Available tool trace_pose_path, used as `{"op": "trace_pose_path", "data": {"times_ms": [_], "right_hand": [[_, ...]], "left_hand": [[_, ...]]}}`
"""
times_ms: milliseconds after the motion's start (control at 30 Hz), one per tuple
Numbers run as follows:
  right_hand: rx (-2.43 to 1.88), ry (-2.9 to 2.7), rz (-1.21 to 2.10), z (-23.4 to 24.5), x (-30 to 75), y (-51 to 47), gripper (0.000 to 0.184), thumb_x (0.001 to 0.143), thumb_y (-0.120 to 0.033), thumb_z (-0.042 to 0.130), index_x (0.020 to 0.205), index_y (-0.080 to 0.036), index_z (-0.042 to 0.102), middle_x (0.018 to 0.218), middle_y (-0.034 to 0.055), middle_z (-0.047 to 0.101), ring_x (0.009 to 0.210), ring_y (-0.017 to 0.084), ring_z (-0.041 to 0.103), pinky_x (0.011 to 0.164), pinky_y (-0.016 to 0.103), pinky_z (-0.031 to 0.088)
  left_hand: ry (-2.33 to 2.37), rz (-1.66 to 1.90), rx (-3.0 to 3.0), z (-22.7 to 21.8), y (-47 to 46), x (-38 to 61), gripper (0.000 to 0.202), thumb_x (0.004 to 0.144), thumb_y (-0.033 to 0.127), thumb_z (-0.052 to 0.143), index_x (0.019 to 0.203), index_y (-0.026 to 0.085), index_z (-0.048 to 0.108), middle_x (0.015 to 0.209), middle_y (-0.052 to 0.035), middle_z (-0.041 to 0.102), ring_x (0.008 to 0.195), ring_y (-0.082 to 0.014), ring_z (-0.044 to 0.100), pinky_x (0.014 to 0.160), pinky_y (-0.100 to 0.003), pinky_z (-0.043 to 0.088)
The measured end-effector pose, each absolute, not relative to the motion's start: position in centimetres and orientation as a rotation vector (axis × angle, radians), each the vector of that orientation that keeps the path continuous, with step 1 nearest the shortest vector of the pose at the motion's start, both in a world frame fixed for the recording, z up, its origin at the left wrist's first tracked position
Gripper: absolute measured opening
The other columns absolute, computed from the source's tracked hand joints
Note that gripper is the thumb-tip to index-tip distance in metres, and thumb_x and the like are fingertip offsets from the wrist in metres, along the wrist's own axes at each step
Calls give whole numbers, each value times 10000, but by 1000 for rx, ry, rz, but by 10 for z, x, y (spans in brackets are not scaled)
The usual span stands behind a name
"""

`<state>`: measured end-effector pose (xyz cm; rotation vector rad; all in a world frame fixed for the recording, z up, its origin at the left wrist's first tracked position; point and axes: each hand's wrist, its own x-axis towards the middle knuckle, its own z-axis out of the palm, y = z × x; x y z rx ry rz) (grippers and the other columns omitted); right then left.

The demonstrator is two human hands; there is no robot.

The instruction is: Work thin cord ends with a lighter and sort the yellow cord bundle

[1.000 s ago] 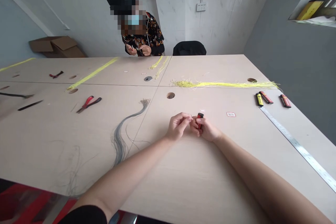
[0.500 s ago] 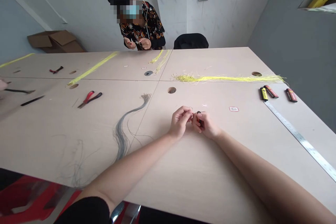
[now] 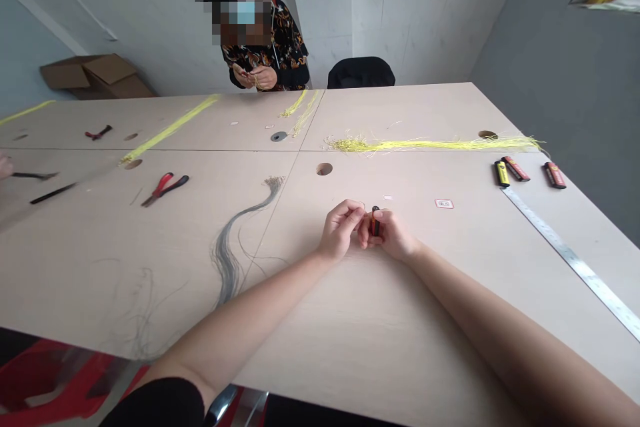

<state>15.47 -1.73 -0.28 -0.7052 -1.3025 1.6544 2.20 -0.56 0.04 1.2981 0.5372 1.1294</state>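
Left hand (image 3: 343,230): closed to a pinch, my thumb pressed against the fingertips, with a thin strand (image 3: 365,206) showing at the tips, too fine for me to follow further.
Right hand (image 3: 397,237): curled shut around a lighter (image 3: 375,222), thumb near its top; I hold it roughly upright.
Gap between my hands: hardly any; the fingertips meet or nearly meet, and I cannot tell whether either hand rests on the desk (image 3: 330,340).
Grey strands (image 3: 227,253): a long curving bundle left of my left hand, frayed end pointing away from me, near end running behind my left forearm (image 3: 250,320).
Paper label (image 3: 444,203): red-edged, flat, to the right of my right hand and a little beyond it.
Spare lighters: a yellow one (image 3: 502,174) and a red one (image 3: 517,169) lie close together on the right, another red one (image 3: 555,175) apart from them.
Metal ruler (image 3: 570,259): slanting from just below the yellow lighter toward the right edge of my view.
Yellow strands (image 3: 430,145): stretched crosswise beyond my hands, tangled at the left end.
Pliers (image 3: 165,189): one handle red, one dark, lying left of the grey bundle.
Across from me: a co-worker (image 3: 290,30) in a patterned top, both hands together at the far edge.
Far left: part of another person's hand (image 3: 5,165) beside a dark tool (image 3: 35,175).
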Motion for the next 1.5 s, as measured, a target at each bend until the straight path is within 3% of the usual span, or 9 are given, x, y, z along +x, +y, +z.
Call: {"op": "trace_pose_path", "data": {"times_ms": [233, 333, 500, 633, 733, 1067, 1500], "right_hand": [[-665, -1239, 1645, -4, 150, -21, 493, 786, -586, 492, 480, -222, 362, 463, 41, 580, 377, 119, 447, 438, 270, 336], [-682, -1200, 1615, -2, 145, -25, 528, 807, -614, 472, 471, -225, 350, 399, 26, 533, 347, 107, 410, 415, 258, 305], [-714, -1089, 1663, 0, 137, -31, 553, 783, -660, 469, 460, -222, 373, 352, 0, 466, 322, 88, 327, 378, 249, 234], [-669, -1036, 1728, -1, 138, -28, 519, 731, -600, 523, 411, -222, 366, 308, -53, 293, 325, 73, 221, 379, 244, 210], [-599, -1032, 1799, -2, 140, -25, 475, 717, -556, 485, 399, -229, 352, 314, -59, 242, 331, 75, 178, 382, 251, 205], [-633, -1072, 1772, -3, 140, -25, 382, 706, -437, 458, 411, -231, 329, 345, -58, 240, 350, 74, 170, 391, 252, 176], [-703, -977, 1836, 0, 138, -25, 354, 664, -446, 467, 408, -234, 345, 335, -63, 239, 344, 72, 168, 384, 248, 155]], "left_hand": [[486, 1074, 1213, -3, -9, 23, 296, 886, 457, 564, 799, 180, 505, 525, 75, 576, 323, -79, 517, 347, -193, 459], [460, 1096, 1217, 0, -12, 24, 283, 896, 444, 553, 798, 185, 496, 533, 79, 564, 327, -86, 528, 348, -201, 464], [554, 1198, 1242, 2, -13, 23, 306, 879, 465, 573, 761, 192, 506, 506, 80, 472, 355, -56, 474, 347, -171, 353], [638, 1201, 1302, 0, -11, 21, 340, 850, 489, 603, 707, 194, 512, 518, 55, 462, 443, -73, 457, 418, -206, 354], [639, 1198, 1331, 0, -9, 21, 358, 842, 497, 609, 684, 190, 511, 514, 56, 428, 467, -77, 427, 452, -216, 352], [642, 1199, 1351, -3, -6, 20, 353, 835, 494, 619, 691, 184, 531, 542, 47, 468, 506, -84, 422, 530, -233, 362], [670, 1182, 1320, -5, -8, 21, 346, 832, 501, 623, 694, 193, 545, 546, 36, 500, 525, -106, 467, 540, -248, 400]]}}
